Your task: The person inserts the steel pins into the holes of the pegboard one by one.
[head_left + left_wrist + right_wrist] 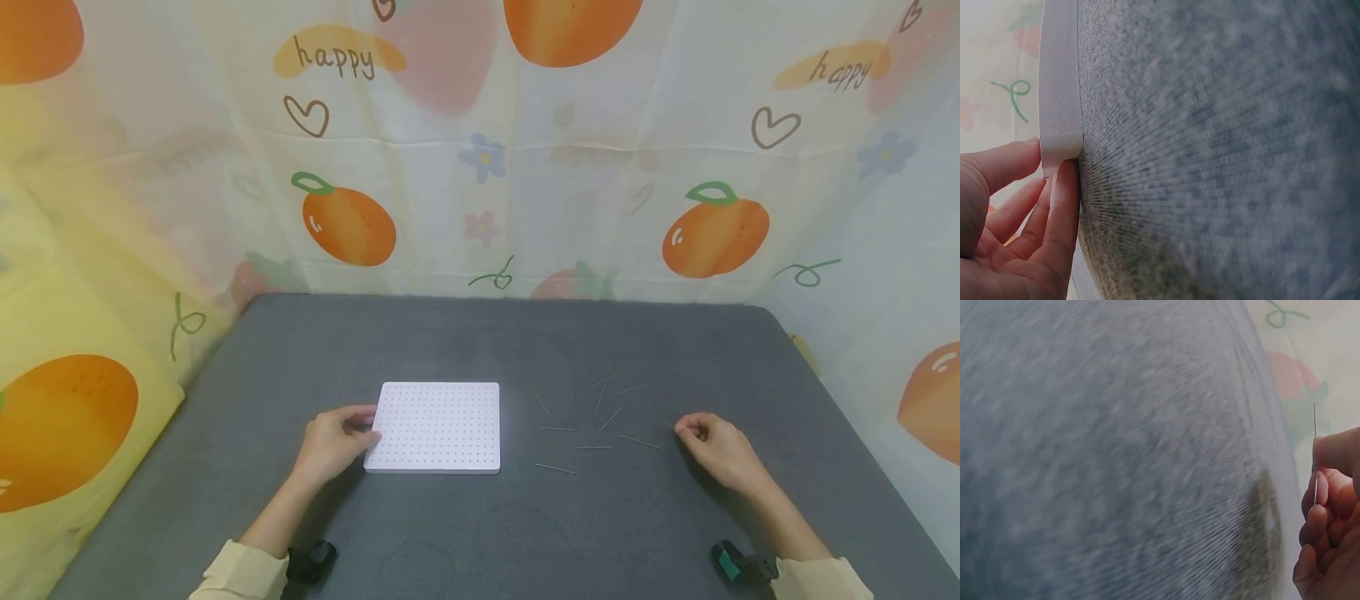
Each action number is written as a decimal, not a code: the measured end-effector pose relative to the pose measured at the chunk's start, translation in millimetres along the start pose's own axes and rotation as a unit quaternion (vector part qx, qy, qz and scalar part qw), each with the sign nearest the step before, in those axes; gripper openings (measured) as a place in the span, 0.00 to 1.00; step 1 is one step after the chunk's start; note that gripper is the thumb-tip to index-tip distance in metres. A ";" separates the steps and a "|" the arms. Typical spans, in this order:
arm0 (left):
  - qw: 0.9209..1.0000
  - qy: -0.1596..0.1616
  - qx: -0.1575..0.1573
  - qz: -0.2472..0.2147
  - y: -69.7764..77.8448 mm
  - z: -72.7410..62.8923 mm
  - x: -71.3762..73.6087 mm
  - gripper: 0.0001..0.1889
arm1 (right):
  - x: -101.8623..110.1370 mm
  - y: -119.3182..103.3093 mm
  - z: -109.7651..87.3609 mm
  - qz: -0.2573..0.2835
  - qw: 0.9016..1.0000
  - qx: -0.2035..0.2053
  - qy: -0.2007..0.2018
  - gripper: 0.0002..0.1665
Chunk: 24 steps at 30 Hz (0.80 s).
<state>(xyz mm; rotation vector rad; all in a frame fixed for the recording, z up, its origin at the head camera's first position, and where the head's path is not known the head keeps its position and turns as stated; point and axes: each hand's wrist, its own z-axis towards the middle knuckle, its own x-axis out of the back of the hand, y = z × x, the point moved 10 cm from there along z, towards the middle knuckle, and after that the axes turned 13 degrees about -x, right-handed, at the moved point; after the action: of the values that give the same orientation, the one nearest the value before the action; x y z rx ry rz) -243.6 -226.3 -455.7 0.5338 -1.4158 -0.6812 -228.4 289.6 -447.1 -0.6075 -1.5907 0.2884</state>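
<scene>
- While your left hand (330,442) grips the white board (435,429) by its left edge, your thumb lies at the upper rim and your fingers meet the side below; the board rests flat on the grey table (525,550), its face dotted with rows of small holes.
- Well apart from the board, your right hand (718,450) pinches a thin pin (1315,422) between thumb and fingers; in the right wrist view one end of it points up past your thumb, the other fingers curled below.
- Between the board and your right hand, about nine loose pins (594,447) lie scattered on the table at differing angles; some sit near the board's right side, others nearer your right hand.
- Below your cuffed cream sleeves (242,573), each of your wrists wears a dark band; the left band (311,562) looks black, the right band (742,567) shows a green patch.
- Behind the table, a printed cloth (570,208) hangs before you; oranges, flowers, hearts and the word "happy" mark it.
</scene>
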 end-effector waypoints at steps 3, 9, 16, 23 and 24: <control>1.000 -0.002 0.000 0.000 0.3 0.0 -0.5 0.22 | 2.3 -5.5 0.1 0.001 1.000 0.002 0.003 0.15; 1.000 -0.002 0.002 0.003 0.0 0.3 -1.2 0.22 | 6.0 -20.5 -1.3 0.012 1.000 0.019 0.010 0.17; 1.000 0.000 0.000 0.006 0.0 1.5 -0.8 0.22 | 4.3 -35.5 -1.0 0.021 0.999 0.046 0.021 0.13; 1.000 -0.001 -0.004 0.007 0.6 1.3 -0.3 0.22 | -0.5 -45.3 0.3 0.036 0.998 0.052 0.019 0.07; 1.000 -0.001 -0.005 0.007 1.0 1.3 -0.2 0.22 | -1.1 -46.9 0.4 0.038 0.998 0.053 0.018 0.07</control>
<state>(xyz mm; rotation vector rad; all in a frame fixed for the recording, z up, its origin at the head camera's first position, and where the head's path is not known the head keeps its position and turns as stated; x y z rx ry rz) -244.9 -225.4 -455.0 0.5144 -1.4160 -0.6772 -238.6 250.4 -423.4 -0.5889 -1.5088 0.4148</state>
